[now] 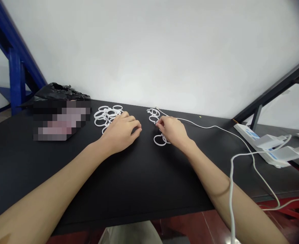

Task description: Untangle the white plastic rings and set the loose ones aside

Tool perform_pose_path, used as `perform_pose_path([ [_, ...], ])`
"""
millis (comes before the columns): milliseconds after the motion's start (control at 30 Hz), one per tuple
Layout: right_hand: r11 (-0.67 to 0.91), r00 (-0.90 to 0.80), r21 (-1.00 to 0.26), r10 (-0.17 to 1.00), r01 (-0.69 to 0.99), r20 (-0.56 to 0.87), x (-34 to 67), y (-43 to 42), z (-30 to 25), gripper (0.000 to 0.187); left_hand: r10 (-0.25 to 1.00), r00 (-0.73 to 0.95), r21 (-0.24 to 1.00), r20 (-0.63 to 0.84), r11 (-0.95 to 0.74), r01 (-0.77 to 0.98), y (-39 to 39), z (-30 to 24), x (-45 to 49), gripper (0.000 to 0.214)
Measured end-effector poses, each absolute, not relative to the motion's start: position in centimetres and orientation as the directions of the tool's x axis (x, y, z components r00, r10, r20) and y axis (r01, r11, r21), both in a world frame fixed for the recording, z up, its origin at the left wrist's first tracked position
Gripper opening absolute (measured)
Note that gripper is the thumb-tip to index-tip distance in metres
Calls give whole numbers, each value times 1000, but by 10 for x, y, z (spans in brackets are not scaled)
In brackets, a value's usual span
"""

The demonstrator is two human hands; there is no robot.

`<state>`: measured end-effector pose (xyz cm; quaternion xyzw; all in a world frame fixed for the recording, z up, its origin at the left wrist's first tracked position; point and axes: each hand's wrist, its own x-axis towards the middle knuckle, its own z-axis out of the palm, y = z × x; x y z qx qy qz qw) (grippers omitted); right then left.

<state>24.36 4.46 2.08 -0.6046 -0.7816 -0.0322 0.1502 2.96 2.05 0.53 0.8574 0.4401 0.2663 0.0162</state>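
Note:
A cluster of thin white plastic rings (pixel 100 115), some with small knobs, lies on the black table. My left hand (pixel 122 130) is over the right edge of this cluster and hides part of it. Its fingers are curled, thumb and index tips close together, with nothing visible between them. A smaller group of white rings (pixel 160 140) lies to the right, partly under my right hand (pixel 172 130). That hand is closed in a pinch, its fingertips at the lower edge of a white ring (pixel 153 119). More rings sit just behind it.
A white cable (pixel 210 127) runs from behind the right-hand rings across the table and past my right forearm. At the right lies a power strip (pixel 253 142) with white plugs. A black plastic bag (pixel 60 91) and a blurred-out item are at the left. A white wall (pixel 152 61) stands behind.

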Motion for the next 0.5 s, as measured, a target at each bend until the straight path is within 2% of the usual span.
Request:
perform_pose_path([
  [133,484,-294,-313,818,817,495,238,42,23,11,779,418,315,468,-589,745,21,4,28,30],
  [233,594,-311,-473,777,651,547,231,37,21,10,755,418,360,506,-625,693,22,3,28,38],
  [367,688,-365,-496,713,529,599,223,32,16,5,708,454,352,541,-681,642,22,5,26,26],
  [500,667,-292,-516,721,537,629,221,32,15,9,681,460,368,569,-711,599,21,9,29,25],
])
